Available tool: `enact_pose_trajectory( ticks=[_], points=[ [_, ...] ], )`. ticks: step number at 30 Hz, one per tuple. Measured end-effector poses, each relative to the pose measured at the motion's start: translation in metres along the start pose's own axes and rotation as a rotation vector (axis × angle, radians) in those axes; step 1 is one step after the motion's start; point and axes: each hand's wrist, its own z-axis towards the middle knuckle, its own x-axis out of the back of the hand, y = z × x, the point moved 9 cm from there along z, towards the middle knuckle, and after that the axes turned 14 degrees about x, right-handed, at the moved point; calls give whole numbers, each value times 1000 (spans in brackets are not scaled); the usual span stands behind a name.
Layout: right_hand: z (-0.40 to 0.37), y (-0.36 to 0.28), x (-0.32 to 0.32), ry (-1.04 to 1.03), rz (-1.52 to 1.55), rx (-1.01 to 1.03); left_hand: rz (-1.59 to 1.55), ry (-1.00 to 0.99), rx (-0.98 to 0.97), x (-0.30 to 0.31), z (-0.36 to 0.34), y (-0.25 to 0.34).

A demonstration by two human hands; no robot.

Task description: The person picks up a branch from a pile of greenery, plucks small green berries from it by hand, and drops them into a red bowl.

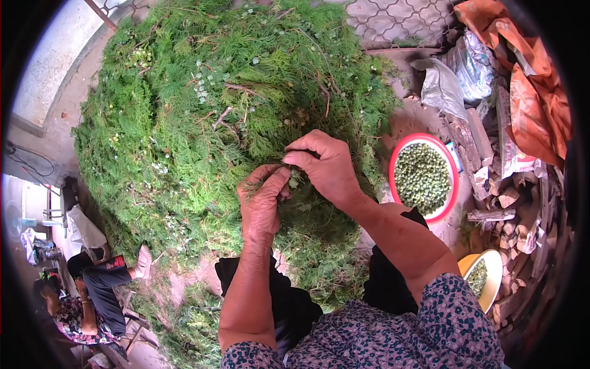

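In front of me lies a big heap of green cypress branches (pixel 184 141) bearing small pale green cones. My left hand (pixel 261 200) is closed around a cypress sprig (pixel 295 178), with some of its green poking out past the fingers. Close above it, my right hand (pixel 326 167) has thumb and forefinger pinched together at the top of the sprig. Whatever sits between those fingertips is too small to make out. To the right of my hands stands a red-rimmed basin (pixel 394 184) filled with round green cones (pixel 423 175).
A yellow basin (pixel 491 277) with more cones is at the lower right. Firewood (pixel 510 215), plastic sacks (pixel 442 86) and an orange tarp (pixel 531 111) line the right side. At the lower left, another person (pixel 92 301) sits beside the heap.
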Motion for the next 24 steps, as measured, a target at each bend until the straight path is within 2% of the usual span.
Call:
enact_pose_trajectory(
  ticks=[4,6,7,9,10,14,19,21,23,24],
  points=[
    [0,-1,2,6,-93,5,5,-2,-3,-3,-1,2],
    [-6,33,13,68,71,-512,-10,-23,-15,-1,-1,1],
    [-6,39,16,66,71,-512,-11,-22,-15,0,-1,0],
    [-15,53,-1,167,595,-668,-170,33,-55,11,0,1],
    [-23,52,-9,78,628,-750,-169,35,-56,11,0,1],
    [-42,47,-29,-40,708,-843,-162,27,-92,10,1,4],
    [-39,38,-33,-128,629,-759,-31,-2,-211,4,-3,10],
    [-39,39,-31,-136,570,-739,201,88,-177,3,-6,12],
    [-24,30,-23,-226,304,-460,257,103,-180,2,-6,12],
    [-26,31,-25,-226,304,-459,312,119,-185,2,-6,12]
  ],
)
